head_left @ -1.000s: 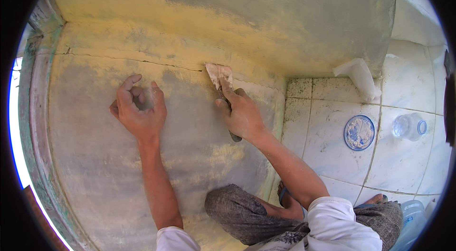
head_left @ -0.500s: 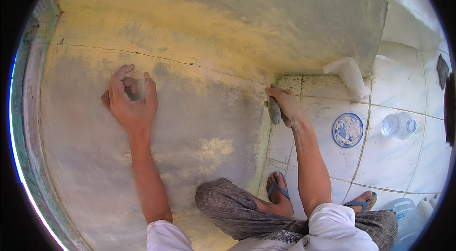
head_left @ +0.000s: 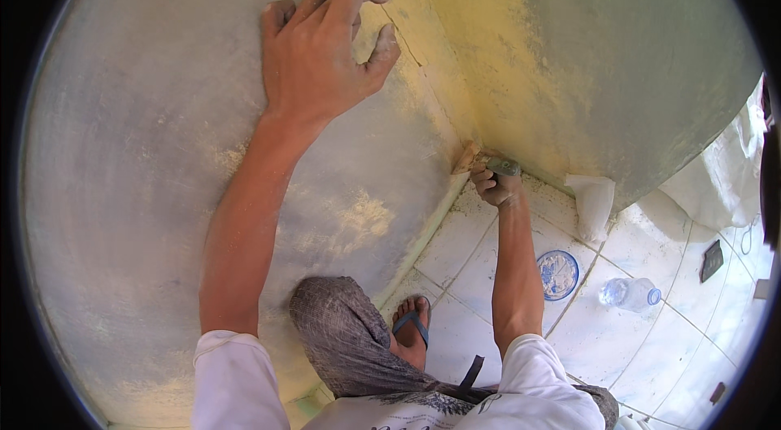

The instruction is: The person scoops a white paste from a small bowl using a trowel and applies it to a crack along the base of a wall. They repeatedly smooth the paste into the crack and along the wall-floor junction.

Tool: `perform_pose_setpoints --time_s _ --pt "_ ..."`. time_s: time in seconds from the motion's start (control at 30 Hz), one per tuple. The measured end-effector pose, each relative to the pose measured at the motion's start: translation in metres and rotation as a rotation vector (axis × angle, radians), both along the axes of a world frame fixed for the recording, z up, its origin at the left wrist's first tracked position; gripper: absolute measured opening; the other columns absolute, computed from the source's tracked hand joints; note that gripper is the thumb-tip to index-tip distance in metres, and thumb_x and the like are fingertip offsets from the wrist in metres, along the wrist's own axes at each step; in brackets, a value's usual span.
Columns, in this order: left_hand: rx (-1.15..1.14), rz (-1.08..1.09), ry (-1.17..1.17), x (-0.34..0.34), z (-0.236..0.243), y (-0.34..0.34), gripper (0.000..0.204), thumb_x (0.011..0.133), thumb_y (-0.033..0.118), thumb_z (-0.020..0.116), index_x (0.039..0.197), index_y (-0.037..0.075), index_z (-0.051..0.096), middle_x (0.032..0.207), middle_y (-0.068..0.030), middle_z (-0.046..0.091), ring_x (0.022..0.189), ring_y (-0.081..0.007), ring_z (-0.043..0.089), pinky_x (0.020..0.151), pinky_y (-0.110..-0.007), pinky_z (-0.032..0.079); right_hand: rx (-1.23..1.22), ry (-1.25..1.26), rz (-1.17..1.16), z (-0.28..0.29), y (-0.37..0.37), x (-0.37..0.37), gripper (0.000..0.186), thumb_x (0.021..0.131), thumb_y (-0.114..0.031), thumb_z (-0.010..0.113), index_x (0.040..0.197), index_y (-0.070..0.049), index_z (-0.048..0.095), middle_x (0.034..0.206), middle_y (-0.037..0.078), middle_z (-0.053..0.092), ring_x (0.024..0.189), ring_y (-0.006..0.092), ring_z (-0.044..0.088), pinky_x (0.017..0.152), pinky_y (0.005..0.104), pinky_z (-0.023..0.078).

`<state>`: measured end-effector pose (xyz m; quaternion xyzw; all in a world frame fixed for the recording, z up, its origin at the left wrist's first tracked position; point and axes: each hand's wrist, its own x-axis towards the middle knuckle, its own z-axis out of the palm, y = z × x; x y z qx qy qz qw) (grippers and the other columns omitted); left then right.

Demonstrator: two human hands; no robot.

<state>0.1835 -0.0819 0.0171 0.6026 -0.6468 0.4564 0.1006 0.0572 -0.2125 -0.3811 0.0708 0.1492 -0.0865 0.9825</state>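
My right hand point(head_left: 495, 183) is closed round the dark green handle of a putty knife point(head_left: 504, 165). Its pale blade meets the corner where the grey-and-yellow plastered surface point(head_left: 163, 145) joins the adjoining wall point(head_left: 626, 80), just above the tiles. Part of the blade blends with the dusty plaster. Farther up on the left, my left hand point(head_left: 313, 56) is empty, fingers apart and bent, thumb spread from the forefinger. It is close to the plaster, near a thin crack point(head_left: 404, 41) that runs down toward the corner; whether it touches cannot be made out.
On the white tiles point(head_left: 464, 267) are a blue-rimmed round lid point(head_left: 558, 275) with whitish paste, a clear plastic bottle point(head_left: 630, 293) on its side and a dark flat object point(head_left: 711, 261). A white plastic bag point(head_left: 592, 204) leans by the wall's foot. My sandalled foot point(head_left: 412, 324) is below.
The view has turned, so the corner slants differently. My left hand now appears higher and nearer the crack. My right hand has turned, bringing the putty knife's blade into sight at the corner.
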Motion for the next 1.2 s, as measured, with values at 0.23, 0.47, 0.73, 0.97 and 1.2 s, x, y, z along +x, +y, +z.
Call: perform_pose_setpoints --time_s 0.23,0.47,0.73,0.97,1.2 --pt "-0.028 -0.037 0.031 0.0 -0.005 -0.001 0.03 0.085 0.028 0.078 0.112 0.021 0.066 0.067 0.0035 0.059 0.07 -0.0149 0.058 0.082 -0.04 0.039 -0.054 -0.289 0.078 0.105 -0.032 -0.008 0.042 0.103 -0.039 0.057 0.083 -0.002 0.053 0.075 0.006 0.055 0.05 0.008 0.052 0.036 0.0221 0.043" --pt "-0.049 -0.071 0.025 0.006 -0.003 0.005 0.032 0.084 0.028 0.079 0.112 0.022 0.065 0.066 0.0041 0.055 0.07 -0.0148 0.057 0.083 -0.039 0.038 -0.466 -0.285 -0.067 0.283 -0.011 -0.008 0.035 0.103 -0.034 0.057 0.09 -0.003 0.053 0.077 0.009 0.057 0.048 0.0097 0.05 0.035 0.0218 0.039" --pt "-0.023 -0.062 0.056 -0.005 0.001 0.001 0.032 0.085 0.025 0.078 0.113 0.019 0.065 0.064 0.0035 0.053 0.068 -0.0153 0.055 0.083 -0.039 0.035 -1.321 0.487 -0.427 0.235 0.082 0.003 0.07 0.102 -0.032 0.062 0.159 0.001 0.04 0.073 0.003 0.059 0.068 0.0102 0.054 0.064 0.0269 0.045" --pt "-0.013 -0.06 0.059 -0.005 0.0 0.002 0.032 0.084 0.023 0.079 0.113 0.019 0.066 0.064 0.0033 0.053 0.067 -0.0148 0.054 0.082 -0.039 0.035 -1.452 0.643 -0.444 0.22 0.1 0.035 0.063 0.104 -0.03 0.06 0.155 0.003 0.044 0.073 0.003 0.058 0.069 0.0113 0.051 0.066 0.0289 0.046" --pt "0.0 -0.036 0.055 -0.005 -0.002 0.003 0.034 0.082 0.024 0.08 0.113 0.02 0.067 0.066 0.0053 0.049 0.066 -0.0138 0.051 0.083 -0.041 0.035 -1.485 0.38 -0.157 0.232 0.103 0.002 0.05 0.101 -0.029 0.062 0.138 0.005 0.063 0.073 0.005 0.062 0.07 0.0129 0.053 0.07 0.0315 0.048"
